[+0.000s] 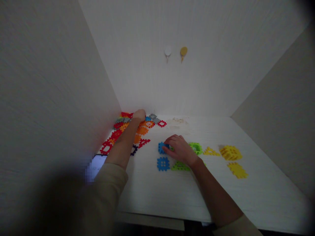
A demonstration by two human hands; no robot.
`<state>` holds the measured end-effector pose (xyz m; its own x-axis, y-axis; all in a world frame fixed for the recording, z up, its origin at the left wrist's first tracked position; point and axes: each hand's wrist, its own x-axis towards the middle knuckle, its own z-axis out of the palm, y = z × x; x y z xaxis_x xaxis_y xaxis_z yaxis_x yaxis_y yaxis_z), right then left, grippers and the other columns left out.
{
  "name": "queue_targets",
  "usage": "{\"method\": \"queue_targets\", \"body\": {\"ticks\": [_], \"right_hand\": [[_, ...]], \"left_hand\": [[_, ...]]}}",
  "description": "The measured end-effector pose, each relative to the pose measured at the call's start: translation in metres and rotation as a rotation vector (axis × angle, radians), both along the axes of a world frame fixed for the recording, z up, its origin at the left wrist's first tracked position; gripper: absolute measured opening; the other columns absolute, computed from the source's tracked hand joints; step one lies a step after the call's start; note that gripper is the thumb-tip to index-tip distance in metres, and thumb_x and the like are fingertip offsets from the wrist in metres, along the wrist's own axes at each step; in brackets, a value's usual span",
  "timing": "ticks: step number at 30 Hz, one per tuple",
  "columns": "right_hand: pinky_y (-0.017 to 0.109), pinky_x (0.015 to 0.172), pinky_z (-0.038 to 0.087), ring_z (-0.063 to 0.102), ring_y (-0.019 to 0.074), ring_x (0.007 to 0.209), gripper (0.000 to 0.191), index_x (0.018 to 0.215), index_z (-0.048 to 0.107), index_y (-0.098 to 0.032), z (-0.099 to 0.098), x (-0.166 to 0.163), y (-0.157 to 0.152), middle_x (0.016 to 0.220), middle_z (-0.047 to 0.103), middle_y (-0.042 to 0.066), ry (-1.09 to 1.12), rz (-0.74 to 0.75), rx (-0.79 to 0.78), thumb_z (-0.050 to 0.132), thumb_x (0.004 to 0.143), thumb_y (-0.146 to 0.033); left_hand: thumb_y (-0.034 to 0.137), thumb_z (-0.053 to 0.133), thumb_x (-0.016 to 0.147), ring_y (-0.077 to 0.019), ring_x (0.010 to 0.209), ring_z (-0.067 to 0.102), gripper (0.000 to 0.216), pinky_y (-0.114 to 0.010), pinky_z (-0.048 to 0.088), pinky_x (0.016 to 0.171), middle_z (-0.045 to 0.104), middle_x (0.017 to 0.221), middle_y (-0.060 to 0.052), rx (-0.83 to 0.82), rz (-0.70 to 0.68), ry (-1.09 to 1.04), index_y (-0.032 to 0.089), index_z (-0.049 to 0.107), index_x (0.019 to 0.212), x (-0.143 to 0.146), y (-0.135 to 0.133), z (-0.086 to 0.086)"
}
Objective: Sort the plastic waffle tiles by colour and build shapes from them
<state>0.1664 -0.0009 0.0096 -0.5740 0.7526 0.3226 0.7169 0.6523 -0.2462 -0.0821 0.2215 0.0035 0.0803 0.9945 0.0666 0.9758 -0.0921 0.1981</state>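
Note:
My left hand (139, 114) reaches to the far left, into a spread of mixed interlocking plastic tiles. Its fingers are hidden behind the hand, so what they hold does not show. My right hand (180, 149) has its thumb and fingers closed on a blue interlocking tile (161, 148). Just in front of that tile lies another blue tile with a window pattern (163, 164). Partly under and beside the right hand are a green triangular tile (180, 166) and a green square frame tile (196, 148).
Yellow tiles lie on the right: a triangle (211, 151), a stack of squares (231, 152) and a single one (237, 170). Orange tiles (142, 130) and red tiles (106, 148) cover the left. A phone (97, 164) rests by the left wall. Two hooks (183, 51) hang behind.

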Motion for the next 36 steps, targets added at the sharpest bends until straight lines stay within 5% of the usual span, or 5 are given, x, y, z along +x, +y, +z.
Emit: {"method": "queue_targets", "body": {"ticks": [11,36], "right_hand": [[0.035,0.085,0.037,0.056,0.0213,0.098,0.030,0.094,0.066,-0.018,0.001,-0.001,0.000,0.096,0.067,0.008,-0.014,-0.019,-0.010,0.048,0.089,-0.042],[0.034,0.083,0.037,0.057,0.0208,0.097,0.031,0.091,0.068,-0.019,0.003,0.002,0.002,0.092,0.068,0.008,-0.032,-0.043,-0.010,0.046,0.091,-0.041]], "left_hand": [[0.013,0.063,0.072,-0.0260,0.099,0.062,0.038,-0.035,0.048,0.083,0.065,0.113,-0.014,-0.070,-0.120,0.051,0.023,0.067,0.108,-0.001,-0.005,-0.003],[0.014,0.035,0.090,-0.0229,0.106,0.051,0.027,-0.033,0.039,0.090,0.056,0.111,-0.017,0.047,-0.357,0.225,0.011,0.058,0.103,-0.012,-0.013,0.000]]}}
